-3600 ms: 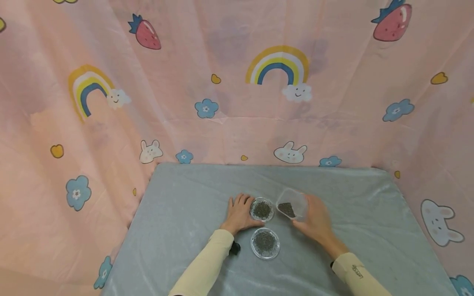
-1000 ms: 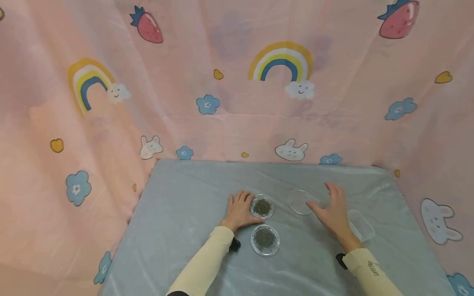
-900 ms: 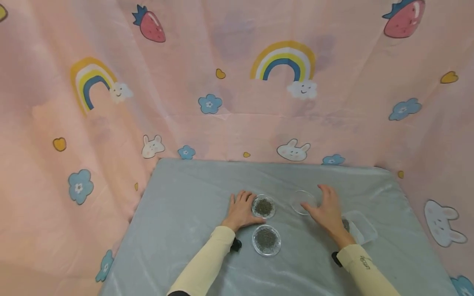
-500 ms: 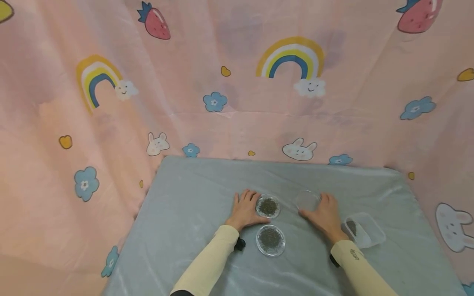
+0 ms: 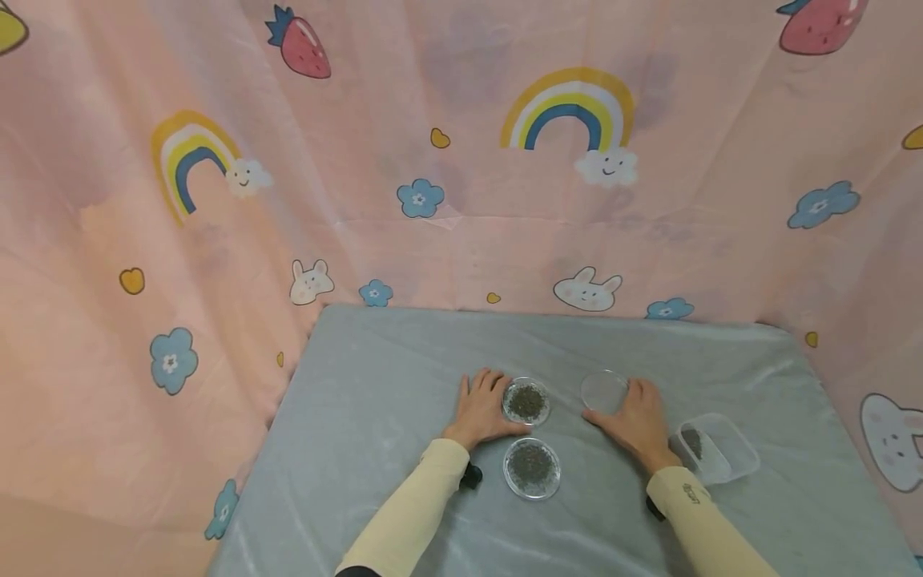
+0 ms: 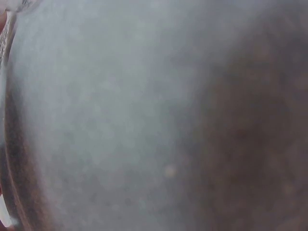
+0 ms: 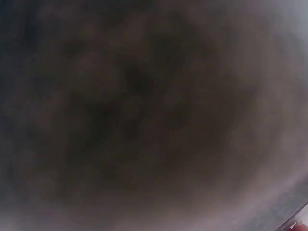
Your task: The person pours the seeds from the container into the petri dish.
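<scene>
In the head view, my left hand [image 5: 485,409] holds the side of a petri dish [image 5: 527,401] filled with dark granules, thumb at its near edge and fingers at its far left. Just nearer to me lies a second petri dish [image 5: 532,470], also with dark granules in it. To the right, my right hand [image 5: 638,421] grips a clear, round petri dish lid [image 5: 602,391] by its edge, between thumb and fingers. Both wrist views are mostly blurred cloth and shadow; a sliver of dish rim [image 6: 6,62] shows at the left wrist view's edge.
A clear plastic box [image 5: 735,457] with some dark granules rests right of my right wrist. Grey-blue cloth [image 5: 389,385] covers the table. A pink printed curtain [image 5: 461,256] hangs behind it.
The right hand has set down the plastic box at the right, then moved left onto the clear lid and taken its edge. The left hand stays at its dish. The head view has shifted slightly.
</scene>
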